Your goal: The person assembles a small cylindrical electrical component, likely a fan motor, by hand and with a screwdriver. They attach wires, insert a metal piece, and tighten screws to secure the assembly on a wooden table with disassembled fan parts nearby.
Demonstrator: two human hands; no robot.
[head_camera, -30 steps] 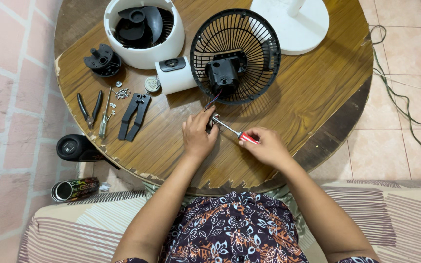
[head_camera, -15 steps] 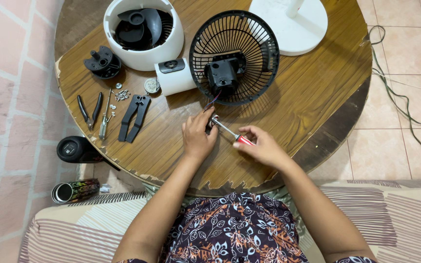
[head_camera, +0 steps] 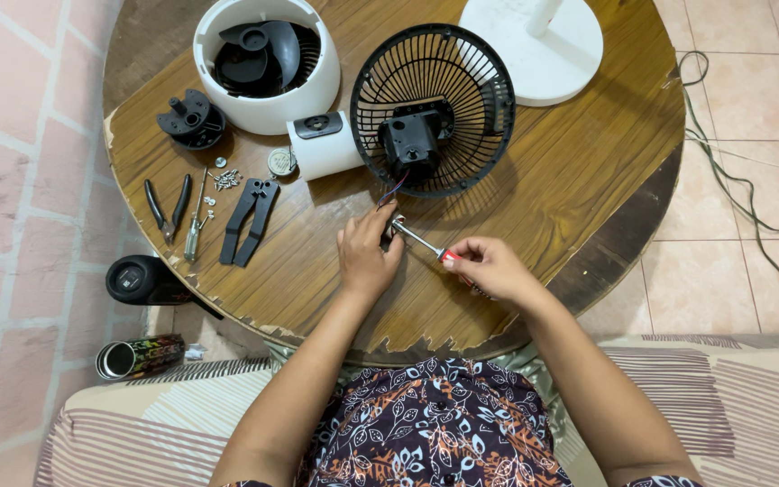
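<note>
Wooden round table [head_camera: 570, 189], chipped along its near edge, and both hands are on it. Left hand [head_camera: 364, 257] lies palm down, fingers curled over one small dark part [head_camera: 390, 231] just below the grille; thin coloured wires [head_camera: 393, 189] run up from it to the fan. How tightly the fingers close on that part I cannot tell. Right hand [head_camera: 490, 268] pinches the red handle of one screwdriver [head_camera: 424, 243], whose metal shaft slants up and left so the tip meets the part at the left fingertips.

Counting around the table now. One black fan grille [head_camera: 432, 108] lies flat, with one black motor block [head_camera: 414, 140] at its middle. One white cylinder [head_camera: 322, 144] sits touching the grille's left edge. One white round housing [head_camera: 266, 61] stands at the far left, black pieces inside it. One white disc base [head_camera: 534, 41] is at the far edge, partly cut off by the frame. One black knobbed piece [head_camera: 190, 118] lies beside the housing. One small round cap [head_camera: 280, 162] and one little heap of screws [head_camera: 226, 179], too small to count, come next. Tools on the left: one pair of pliers [head_camera: 168, 207], one second small screwdriver [head_camera: 196, 225], one black two-legged tool [head_camera: 249, 220].

Off the table, on the tiled floor, one black speaker [head_camera: 137, 278] and one can [head_camera: 140, 357] lying on its side. Cables [head_camera: 741, 171] trail on the right.
</note>
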